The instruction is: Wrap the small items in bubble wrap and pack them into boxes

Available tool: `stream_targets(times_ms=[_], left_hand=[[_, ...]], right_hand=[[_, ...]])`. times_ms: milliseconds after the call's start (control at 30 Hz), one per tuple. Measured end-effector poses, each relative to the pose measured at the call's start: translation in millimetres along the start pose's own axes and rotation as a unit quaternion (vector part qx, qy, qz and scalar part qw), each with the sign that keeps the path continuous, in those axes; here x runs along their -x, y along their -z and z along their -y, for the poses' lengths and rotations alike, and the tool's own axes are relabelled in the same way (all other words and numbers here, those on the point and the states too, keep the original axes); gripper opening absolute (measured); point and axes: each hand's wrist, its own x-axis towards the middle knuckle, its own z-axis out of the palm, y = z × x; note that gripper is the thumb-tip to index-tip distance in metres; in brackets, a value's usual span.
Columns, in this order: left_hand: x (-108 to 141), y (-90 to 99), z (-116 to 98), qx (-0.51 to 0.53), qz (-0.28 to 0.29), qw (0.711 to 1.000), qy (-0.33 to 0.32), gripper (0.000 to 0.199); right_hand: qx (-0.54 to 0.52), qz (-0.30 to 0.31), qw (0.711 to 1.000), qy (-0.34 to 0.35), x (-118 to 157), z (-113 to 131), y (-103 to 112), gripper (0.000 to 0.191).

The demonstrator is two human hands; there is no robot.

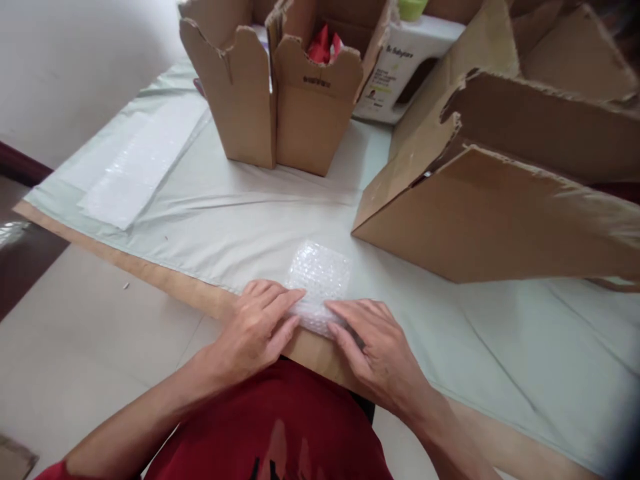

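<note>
A small piece of clear bubble wrap point(320, 270) lies at the table's front edge, its near end folded or rolled into a thicker band. On the left end of that band, my left hand point(264, 320) grips with thumb and fingers. My right hand point(367, 333) holds the right end, thumb in front and fingers on top. Whether anything is inside the rolled part cannot be made out. The far part of the wrap lies flat on the pale green cloth.
Two narrow cardboard boxes point(305, 113) stand at the back, one with a red item point(324, 45) inside. Behind them is a white bottle point(405, 67). A large open carton point(500, 213) fills the right. Flat bubble wrap sheets point(143, 160) lie at the left.
</note>
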Motion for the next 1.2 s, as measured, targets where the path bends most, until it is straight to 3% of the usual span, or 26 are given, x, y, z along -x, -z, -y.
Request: stream_targets(times_ms=[100, 167, 233, 300, 367, 400, 467, 567, 667, 767, 833, 867, 933, 1000, 1067, 1133, 1200], left_hand=[[-19.0, -8.3, 9.3, -0.026, 0.005, 0.999, 0.029, 0.027], [-30.1, -11.8, 17.6, -0.04, 0.001, 0.998, 0.05, 0.028], [-32.3, -12.0, 20.9, -0.024, -0.033, 0.997, 0.068, 0.03], [-24.2, -9.4, 17.0, 0.042, -0.099, 0.988, 0.115, 0.035], [-10.9, -5.3, 8.7, 0.173, -0.147, 0.953, 0.199, 0.041], [-4.9, -3.4, 4.0, 0.256, -0.15, 0.923, 0.245, 0.043], [1.9, -1.9, -4.7, 0.424, -0.113, 0.845, 0.307, 0.045], [-3.0, -7.9, -13.9, 0.571, -0.038, 0.753, 0.326, 0.047], [-13.5, -19.2, -19.4, 0.598, -0.046, 0.717, 0.355, 0.048], [-16.0, -28.7, -24.5, 0.6, -0.063, 0.704, 0.374, 0.055], [-12.9, -32.2, -28.1, 0.595, -0.043, 0.71, 0.375, 0.056], [-10.9, -32.7, -29.7, 0.587, -0.028, 0.715, 0.379, 0.056], [-9.2, -30.6, -31.9, 0.561, 0.005, 0.733, 0.385, 0.053], [-15.3, -22.8, -32.6, 0.52, 0.025, 0.78, 0.347, 0.054], [-34.6, -9.8, -33.2, 0.436, 0.012, 0.869, 0.234, 0.057], [-68.8, 5.4, -35.9, 0.289, -0.035, 0.953, 0.081, 0.057], [-113.7, 17.8, -41.5, 0.127, -0.085, 0.986, -0.059, 0.055]], right_hand=[[0.101, -0.06, 0.993, 0.023, 3.2, -3.1, -3.4, 0.025], [0.137, -0.055, 0.988, 0.049, 0.8, -8.2, -9.0, 0.026], [0.14, -0.046, 0.987, 0.068, -4.4, -14.6, -14.6, 0.024], [0.103, -0.06, 0.992, 0.039, -9.8, -21.1, -17.8, 0.024], [0.037, -0.083, 0.995, -0.034, -13.1, -25.0, -17.4, 0.023], [0.001, -0.088, 0.993, -0.077, -13.8, -25.0, -16.3, 0.024], [-0.063, -0.078, 0.985, -0.137, -13.4, -20.0, -13.0, 0.023], [-0.134, -0.033, 0.98, -0.141, -8.2, -6.6, -7.4, 0.018], [-0.142, -0.04, 0.982, -0.119, 2.8, -1.4, -1.0, 0.019], [-0.183, -0.061, 0.963, -0.186, 16.7, -7.2, 6.1, 0.053], [-0.291, -0.036, 0.928, -0.232, 23.6, -10.7, 10.1, 0.075], [-0.343, -0.019, 0.907, -0.246, 25.5, -11.3, 12.0, 0.073], [-0.393, 0.001, 0.882, -0.26, 26.8, -11.1, 17.6, 0.047], [-0.376, -0.006, 0.887, -0.268, 27.2, -11.8, 29.4, 0.024], [-0.341, -0.023, 0.906, -0.251, 30.0, -16.4, 51.1, 0.02], [-0.297, -0.04, 0.928, -0.221, 37.1, -24.9, 83.0, 0.021], [-0.231, -0.079, 0.948, -0.206, 47.6, -34.2, 122.0, 0.023]])
